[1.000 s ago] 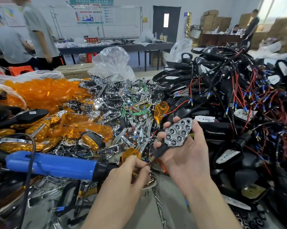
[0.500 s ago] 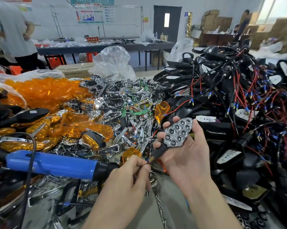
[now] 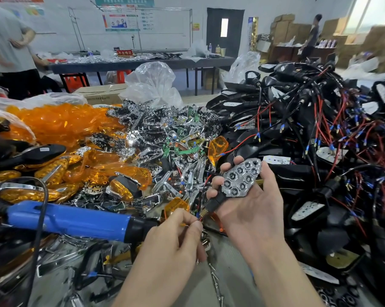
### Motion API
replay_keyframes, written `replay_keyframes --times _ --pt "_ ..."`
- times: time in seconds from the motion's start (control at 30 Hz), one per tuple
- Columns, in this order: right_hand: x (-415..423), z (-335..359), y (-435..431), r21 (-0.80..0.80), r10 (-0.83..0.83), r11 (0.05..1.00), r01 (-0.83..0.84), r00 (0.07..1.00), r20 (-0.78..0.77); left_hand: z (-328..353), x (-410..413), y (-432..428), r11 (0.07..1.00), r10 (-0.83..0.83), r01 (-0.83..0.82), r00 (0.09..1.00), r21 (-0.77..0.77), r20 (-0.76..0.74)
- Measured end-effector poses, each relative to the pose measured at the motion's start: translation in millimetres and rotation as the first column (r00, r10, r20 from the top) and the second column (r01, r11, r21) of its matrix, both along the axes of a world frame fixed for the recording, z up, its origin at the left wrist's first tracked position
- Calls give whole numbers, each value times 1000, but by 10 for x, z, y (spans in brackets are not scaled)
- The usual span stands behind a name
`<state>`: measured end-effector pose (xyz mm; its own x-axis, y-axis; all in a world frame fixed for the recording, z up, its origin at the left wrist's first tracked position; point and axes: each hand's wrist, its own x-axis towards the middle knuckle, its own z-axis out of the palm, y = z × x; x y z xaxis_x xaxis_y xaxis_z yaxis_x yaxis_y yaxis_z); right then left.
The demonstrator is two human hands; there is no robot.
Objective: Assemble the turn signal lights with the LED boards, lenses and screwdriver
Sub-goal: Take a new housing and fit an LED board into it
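My right hand holds a turn signal light palm up, fingers curled under its black housing; a chrome honeycomb reflector faces up and the black stem points down-left. My left hand pinches the thin wires at the stem's end between thumb and fingertips. The blue electric screwdriver lies on the table at the left, its black nose next to my left hand. Amber lenses are heaped at the far left, chrome reflectors in the middle, and black housings with red and black wires at the right.
Loose screws and a strip of them lie on the grey table between my forearms. Clear plastic bags and a cardboard box stand behind the heaps. People stand at the far left and far right by other tables.
My hands and the light have hardly moved. The person at the back left has shifted further left.
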<state>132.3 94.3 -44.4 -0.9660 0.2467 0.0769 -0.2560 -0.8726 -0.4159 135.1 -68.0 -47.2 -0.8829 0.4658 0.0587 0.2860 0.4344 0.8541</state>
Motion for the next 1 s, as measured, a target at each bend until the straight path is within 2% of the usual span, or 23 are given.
replay_keyframes --times 0.37,0.7,0.87,1.0 --pt "-13 -28 17 -12 26 1000 -26 1000 -12 -16 -19 24 998 10 -16 995 66 96" --pt "-10 -28 10 -24 41 999 -41 999 -18 -37 -27 27 997 1 -8 995 70 95" --pt "-25 3 -12 -13 14 1000 -14 1000 -3 -42 -28 25 997 5 -13 995 82 96" --pt "-30 -26 -38 34 -31 999 32 998 -50 -49 -26 21 996 5 -12 996 85 83"
